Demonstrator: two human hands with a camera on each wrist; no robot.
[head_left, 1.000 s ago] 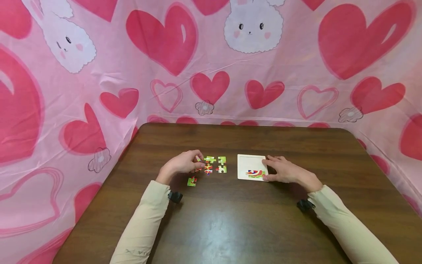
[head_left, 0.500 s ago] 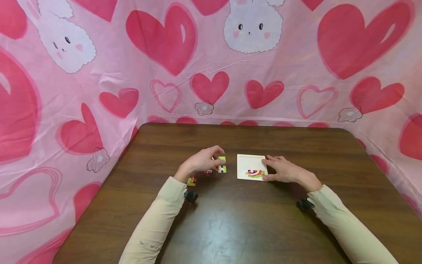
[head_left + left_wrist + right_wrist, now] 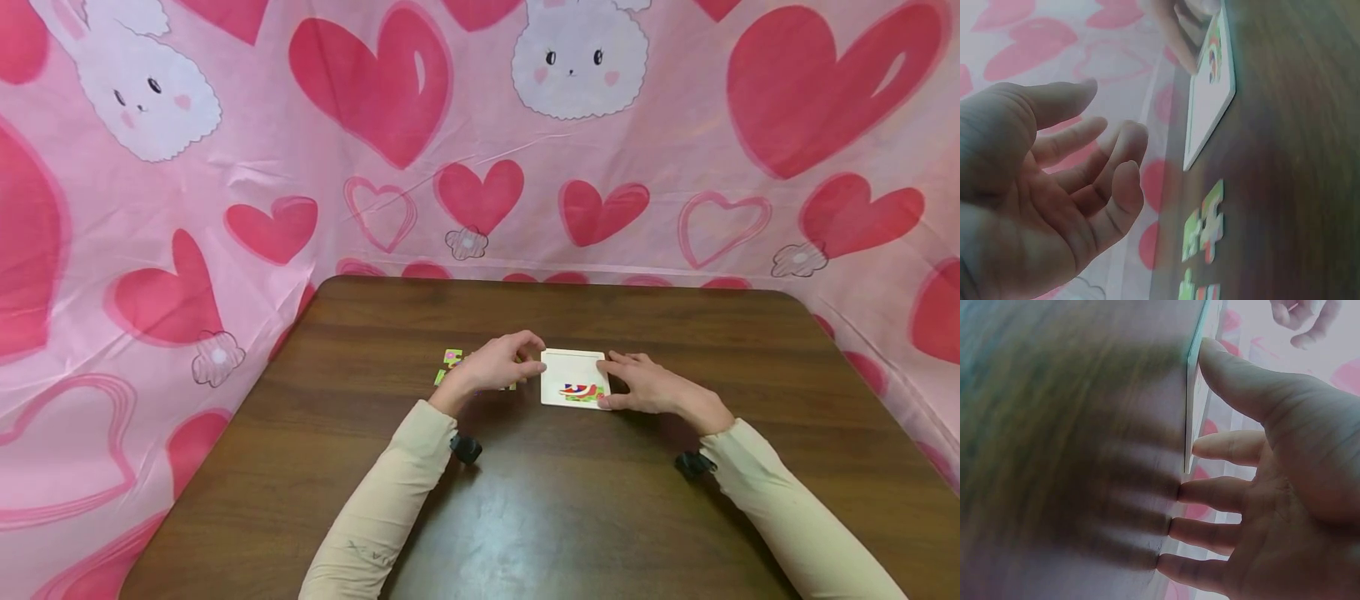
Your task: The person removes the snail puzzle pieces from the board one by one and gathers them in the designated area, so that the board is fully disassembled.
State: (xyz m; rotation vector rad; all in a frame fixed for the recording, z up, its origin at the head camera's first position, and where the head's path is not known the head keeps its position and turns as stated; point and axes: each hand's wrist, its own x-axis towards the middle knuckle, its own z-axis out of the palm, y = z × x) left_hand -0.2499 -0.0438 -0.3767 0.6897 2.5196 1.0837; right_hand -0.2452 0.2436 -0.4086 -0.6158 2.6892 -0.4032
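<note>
My left hand (image 3: 497,364) hovers between the loose jigsaw puzzle pieces (image 3: 452,357) and the left edge of a white puzzle tray (image 3: 570,364). In the left wrist view its fingers curve loosely and nothing lies between them. Joined jigsaw pieces (image 3: 581,392) with a red, blue and green print lie in the tray's lower right part. My right hand (image 3: 651,387) rests at the tray's right edge. Its thumb (image 3: 1225,359) and index fingertip touch the tray, while the other straight fingers rest on the table. My left hand hides part of the loose pieces in the head view.
Brown wooden table (image 3: 480,517) beneath everything. A pink cloth (image 3: 667,150) printed with hearts and rabbits hangs behind it and along its sides. More loose pieces (image 3: 1212,225) lie on the table near the tray in the left wrist view.
My left hand has moved right, from over the loose pieces to beside the tray, uncovering pieces at the left. The right hand and the tray have stayed in place.
</note>
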